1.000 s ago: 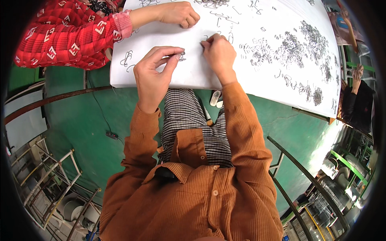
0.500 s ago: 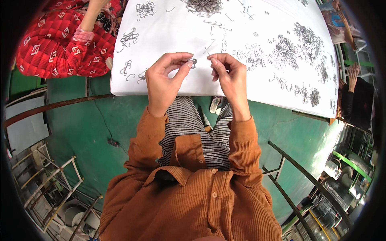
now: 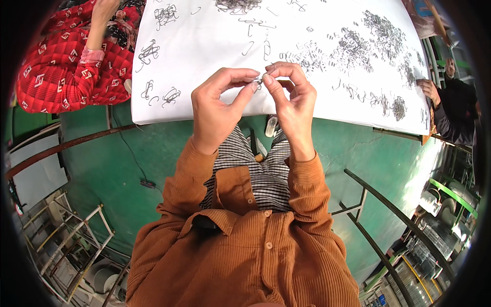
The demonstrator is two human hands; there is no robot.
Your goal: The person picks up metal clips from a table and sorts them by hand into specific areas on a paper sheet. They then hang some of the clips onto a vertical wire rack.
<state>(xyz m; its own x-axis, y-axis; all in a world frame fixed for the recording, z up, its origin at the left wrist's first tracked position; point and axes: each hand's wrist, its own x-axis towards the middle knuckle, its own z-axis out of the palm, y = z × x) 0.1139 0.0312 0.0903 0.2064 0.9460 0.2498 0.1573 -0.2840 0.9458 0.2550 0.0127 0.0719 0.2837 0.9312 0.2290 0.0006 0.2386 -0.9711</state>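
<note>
Over the near edge of the white-covered table (image 3: 204, 46), my two hands meet fingertip to fingertip. My left hand (image 3: 215, 107) pinches a small dark metal clip (image 3: 259, 81) between thumb and forefinger. Closed in a pinch against it, my right hand (image 3: 295, 102) grips a thin wire hook (image 3: 270, 65), mostly covered by the fingers. How the two pieces join cannot be made out. Loose wire hooks (image 3: 171, 95) lie in small groups to the left, with a denser heap of hooks (image 3: 238, 5) farther back. Small dark metal clips (image 3: 353, 48) are spread in piles at the right.
A person in a red patterned garment (image 3: 71, 71) sits at the table's left. At the right edge another person's hand (image 3: 428, 91) rests on the tabletop. Metal frames (image 3: 378, 220) stand on the green floor (image 3: 117, 163), where a cable (image 3: 130, 148) also lies.
My hands have come together; the right fingertips moved left to the clip, bringing the wire hook against it. The view has shifted slightly. At the right, the other person's hand has moved onto the table.
</note>
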